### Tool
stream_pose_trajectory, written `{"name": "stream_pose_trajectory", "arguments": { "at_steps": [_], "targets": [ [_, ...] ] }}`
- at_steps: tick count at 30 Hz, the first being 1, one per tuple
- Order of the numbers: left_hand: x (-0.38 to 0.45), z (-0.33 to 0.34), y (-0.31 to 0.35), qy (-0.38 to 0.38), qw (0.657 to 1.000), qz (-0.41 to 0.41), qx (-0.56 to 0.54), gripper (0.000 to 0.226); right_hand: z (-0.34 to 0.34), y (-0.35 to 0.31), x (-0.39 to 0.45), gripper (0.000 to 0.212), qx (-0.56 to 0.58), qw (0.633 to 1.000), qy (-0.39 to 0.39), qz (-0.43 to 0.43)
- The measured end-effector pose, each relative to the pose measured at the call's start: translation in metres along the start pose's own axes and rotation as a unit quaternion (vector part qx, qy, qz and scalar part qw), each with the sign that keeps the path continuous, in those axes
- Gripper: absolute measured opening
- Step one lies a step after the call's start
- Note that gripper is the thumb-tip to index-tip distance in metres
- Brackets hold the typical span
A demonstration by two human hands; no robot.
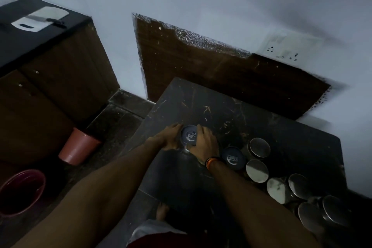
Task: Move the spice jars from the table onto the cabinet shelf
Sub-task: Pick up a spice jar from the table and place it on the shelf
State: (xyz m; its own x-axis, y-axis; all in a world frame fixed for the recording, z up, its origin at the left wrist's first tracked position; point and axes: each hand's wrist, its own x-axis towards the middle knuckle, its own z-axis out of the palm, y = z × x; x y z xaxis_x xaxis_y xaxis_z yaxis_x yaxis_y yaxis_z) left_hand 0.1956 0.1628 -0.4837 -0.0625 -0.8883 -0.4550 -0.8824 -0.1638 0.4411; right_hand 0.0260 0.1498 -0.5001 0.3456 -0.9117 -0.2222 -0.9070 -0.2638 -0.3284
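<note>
Presently held: one dark-lidded jar [189, 135], clasped from both sides, left hand [172, 138] curled on its left flank, right hand [205, 144] wrapped round its right flank; it sits at the near left part of the dark table [201, 102]. Contents not visible; the lid bears a small printed mark.

Second dark-lidded jar [233, 158]: on the table, just beside the right wrist, which wears a dark and orange band [211, 161].

Steel-lidded jars [259, 147]: a cluster running toward the table's right near corner, lids on, contents hidden.

Floor, left: a pink bucket [79, 146], upright, interior not seen; a dark red basin [21, 191], interior too dim to tell.

Counter, far left: a white board [40, 18] carrying a knife [48, 19].
</note>
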Motion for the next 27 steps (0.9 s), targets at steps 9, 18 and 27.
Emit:
{"name": "stream_pose_trajectory", "arguments": {
  "at_steps": [9, 18, 27],
  "targets": [
    [0.016, -0.01, -0.014, -0.018, 0.998, -0.005, -0.068, 0.091, 0.02, -0.01, 0.023, 0.117, -0.039, 0.998, -0.004, 0.053],
    [0.013, -0.021, -0.03, 0.032, 0.96, -0.033, -0.277, 0.048, -0.016, -0.005, 0.038, 0.092, 0.105, 0.99, 0.088, 0.017],
    [0.014, -0.026, 0.025, 0.01, 0.696, -0.077, -0.714, 0.041, -0.094, 0.012, 0.037, 0.083, 0.337, 0.937, 0.086, -0.028]
  ]
}}
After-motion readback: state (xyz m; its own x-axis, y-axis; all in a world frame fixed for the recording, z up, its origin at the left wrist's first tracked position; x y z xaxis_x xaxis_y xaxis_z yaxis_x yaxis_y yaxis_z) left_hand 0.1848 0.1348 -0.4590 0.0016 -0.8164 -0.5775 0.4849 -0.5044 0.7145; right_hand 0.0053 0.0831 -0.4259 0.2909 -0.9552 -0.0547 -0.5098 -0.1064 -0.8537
